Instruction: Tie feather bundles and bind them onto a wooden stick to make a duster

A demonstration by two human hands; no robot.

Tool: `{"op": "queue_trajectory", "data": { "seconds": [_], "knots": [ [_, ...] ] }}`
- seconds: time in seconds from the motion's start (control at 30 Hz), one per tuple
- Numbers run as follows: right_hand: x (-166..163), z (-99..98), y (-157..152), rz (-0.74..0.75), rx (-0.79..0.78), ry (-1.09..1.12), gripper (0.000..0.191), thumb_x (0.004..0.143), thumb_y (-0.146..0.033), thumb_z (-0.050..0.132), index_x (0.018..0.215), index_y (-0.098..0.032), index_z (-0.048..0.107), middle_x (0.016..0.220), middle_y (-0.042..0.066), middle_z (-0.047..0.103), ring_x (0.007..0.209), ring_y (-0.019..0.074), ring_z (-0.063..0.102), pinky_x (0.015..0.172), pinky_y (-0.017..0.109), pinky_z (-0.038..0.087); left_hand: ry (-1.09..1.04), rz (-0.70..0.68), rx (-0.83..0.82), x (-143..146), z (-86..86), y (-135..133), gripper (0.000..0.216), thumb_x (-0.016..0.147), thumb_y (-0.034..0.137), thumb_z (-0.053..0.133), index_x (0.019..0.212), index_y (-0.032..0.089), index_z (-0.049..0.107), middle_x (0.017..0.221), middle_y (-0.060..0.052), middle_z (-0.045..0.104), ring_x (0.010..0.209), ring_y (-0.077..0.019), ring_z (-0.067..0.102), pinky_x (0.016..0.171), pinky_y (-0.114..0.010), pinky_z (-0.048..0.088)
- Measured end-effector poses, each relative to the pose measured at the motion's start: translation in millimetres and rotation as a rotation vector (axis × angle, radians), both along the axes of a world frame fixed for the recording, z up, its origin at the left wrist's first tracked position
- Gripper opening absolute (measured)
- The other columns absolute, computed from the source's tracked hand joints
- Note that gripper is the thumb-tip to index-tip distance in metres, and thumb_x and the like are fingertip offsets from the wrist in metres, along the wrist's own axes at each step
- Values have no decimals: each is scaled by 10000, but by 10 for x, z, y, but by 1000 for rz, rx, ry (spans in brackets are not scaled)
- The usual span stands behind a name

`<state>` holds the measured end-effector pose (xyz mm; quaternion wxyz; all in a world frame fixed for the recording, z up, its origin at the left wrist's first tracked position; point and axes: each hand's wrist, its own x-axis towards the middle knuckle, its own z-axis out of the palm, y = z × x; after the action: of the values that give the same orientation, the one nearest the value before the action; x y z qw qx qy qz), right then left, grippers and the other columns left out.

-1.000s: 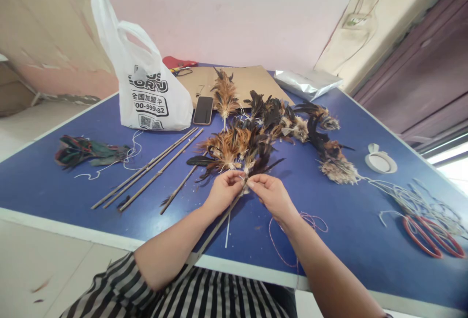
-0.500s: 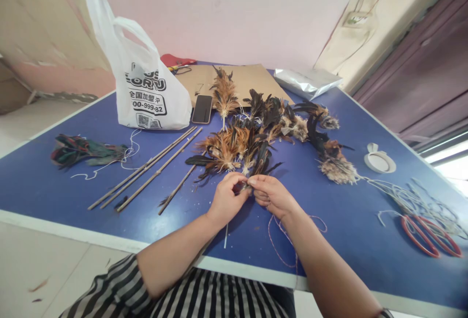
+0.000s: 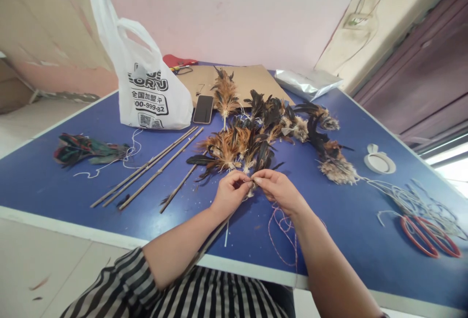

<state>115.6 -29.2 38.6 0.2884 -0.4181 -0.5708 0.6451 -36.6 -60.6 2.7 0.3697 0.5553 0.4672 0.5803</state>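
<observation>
My left hand is closed, its thumb and fingers around the upper end of a thin bamboo stick. That stick slants down under my left forearm toward my lap. At its upper end, small pale feather bits show between my hands. My right hand is closed in a pinch, fingertips touching those of my left. A pink string runs from beneath my right hand and hangs over the table edge; the exact pinch point is hidden. Just beyond my hands lies a pile of brown and black feathers.
Loose sticks and a dark green feather bundle lie left. A white plastic bag and phone stand behind. Rightward are feather bunches, a tape roll, white string and red-handled scissors.
My right hand has turned, its fingers less curled and its thumb still at my left fingertips. The stick under my left forearm shows more. The pink string has shifted into a tighter tangle.
</observation>
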Motion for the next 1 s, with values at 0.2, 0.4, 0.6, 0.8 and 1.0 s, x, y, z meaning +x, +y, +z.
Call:
{"op": "queue_trajectory", "data": {
  "seconds": [0.2,0.4,0.6,0.8,1.0],
  "knots": [
    [148,153,-101,-105,338,-486,219,730,-347,579,838,-156,578,446,-90,336,409,66,295,401,195,207,4,51,-53,-9,30,-8,88,715,215,609,697,133,634,725,-32,591,672,-122,535,644,-237,416],
    [3,82,-180,-92,572,-547,147,758,-275,526,690,-175,609,525,-40,501,487,88,402,468,204,286,39,55,-13,6,-19,2,58,707,186,610,710,139,644,734,-34,599,692,-128,546,658,-241,425],
    [-57,33,-102,-55,434,-436,188,765,-266,493,792,-153,640,643,1,608,545,110,477,526,214,356,41,63,43,4,15,-27,76,728,206,606,720,146,653,764,-42,600,723,-132,555,692,-249,432],
    [-21,43,-49,-9,244,-267,203,763,-301,490,760,-132,604,499,-39,470,446,77,359,443,203,278,-195,-133,-121,1,56,-35,159,750,282,598,778,131,637,664,-29,610,558,-104,534,561,-231,429],
    [2,64,-62,45,151,-162,197,793,-273,446,921,-141,516,442,-91,356,401,71,294,403,194,226,-89,-255,-200,-42,18,8,151,739,278,595,752,130,623,627,-14,619,477,-71,475,488,-194,389]
  ]
}}
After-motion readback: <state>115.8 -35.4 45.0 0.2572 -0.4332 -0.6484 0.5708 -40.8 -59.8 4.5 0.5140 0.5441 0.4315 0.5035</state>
